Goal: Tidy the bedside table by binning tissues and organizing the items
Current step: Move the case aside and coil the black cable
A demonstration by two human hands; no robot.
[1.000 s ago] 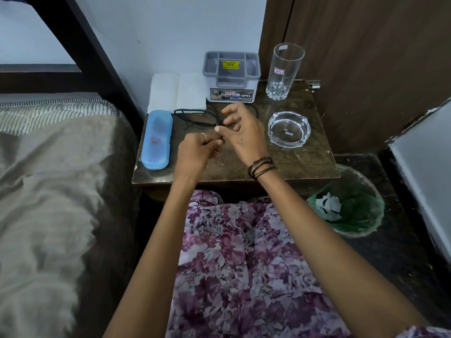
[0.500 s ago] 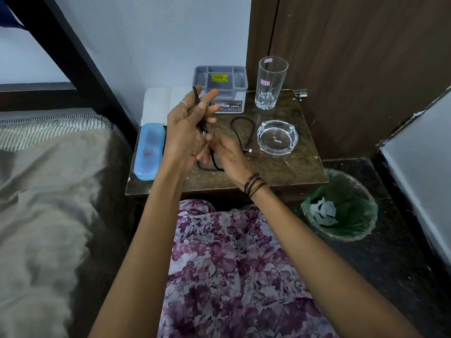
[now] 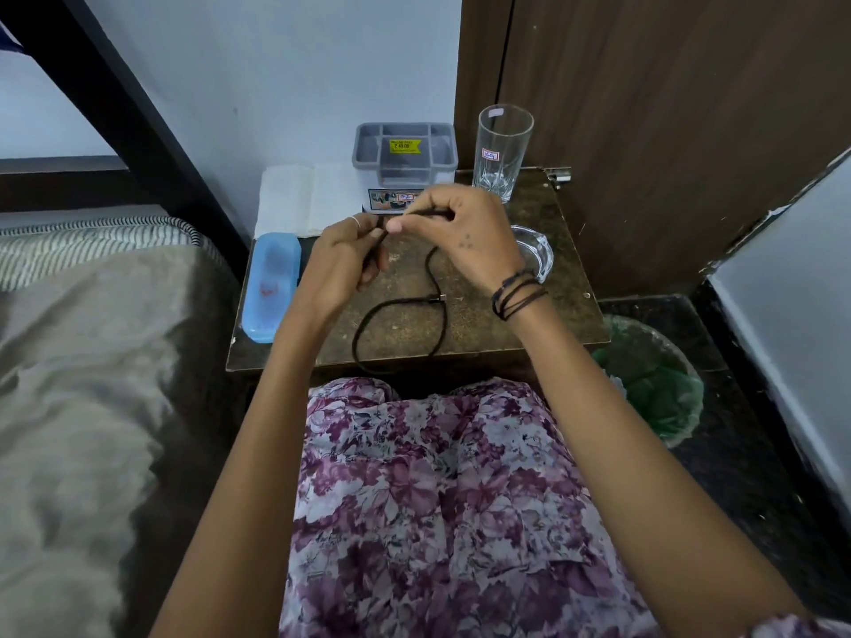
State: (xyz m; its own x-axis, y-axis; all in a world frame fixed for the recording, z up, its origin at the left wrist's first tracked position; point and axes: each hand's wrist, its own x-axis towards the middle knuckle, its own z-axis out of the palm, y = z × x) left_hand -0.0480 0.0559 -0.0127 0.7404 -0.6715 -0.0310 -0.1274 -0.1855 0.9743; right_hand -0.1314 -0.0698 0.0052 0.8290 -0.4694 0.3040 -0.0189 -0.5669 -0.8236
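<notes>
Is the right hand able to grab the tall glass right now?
Probably not yet: the right hand pinches the black cable, as does the left hand. The glass stands close behind, nothing between.

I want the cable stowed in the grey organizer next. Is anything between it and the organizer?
Nothing visible. Both hands, left hand and right hand, hold the cable just in front of the organizer, whose open compartments look empty.
</notes>
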